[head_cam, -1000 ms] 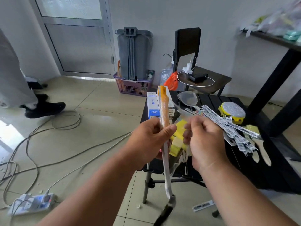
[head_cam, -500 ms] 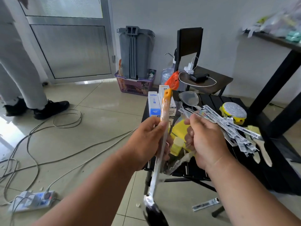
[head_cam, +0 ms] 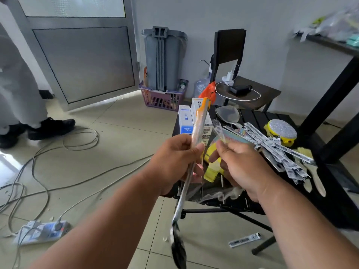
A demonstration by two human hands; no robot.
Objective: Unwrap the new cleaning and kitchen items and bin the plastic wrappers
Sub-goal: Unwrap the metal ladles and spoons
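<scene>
Utensil: long-handled utensil (head_cam: 198, 131) with an orange handle tip and a dark head low in the frame, held upright over the near left edge of the desk (head_cam: 272, 117), still inside its clear plastic sleeve.
Left hand: left hand (head_cam: 174, 162) with its fingers clenched around the middle of the shaft, thumb pressed on the sleeve.
Right hand: right hand (head_cam: 242, 167) just beside the left, fingers curled; thumb and forefinger pinch a clear scrap of wrapper (head_cam: 218, 129) near the handle end.
Step in hand: judged to be peeling the sleeve off the utensil.
Technique: a firm left grip on the shaft would let the right hand draw the film along the handle's length, not across it, so the film comes off in one piece.
Risk: thin film may tear into shreds that scatter on the floor.
Bin: grey bin (head_cam: 163, 59) standing against the wall, well apart from the hands; the wrapper is not yet binned.
Other items: boxes (head_cam: 185, 121), a strainer (head_cam: 227, 114), a yellow scrubber (head_cam: 281, 131) and a fan of flat packets (head_cam: 272, 146) on the desk.
Writing: the boxes carry blue and black print, and the packets carry barcodes; none of it is legible at this size.
</scene>
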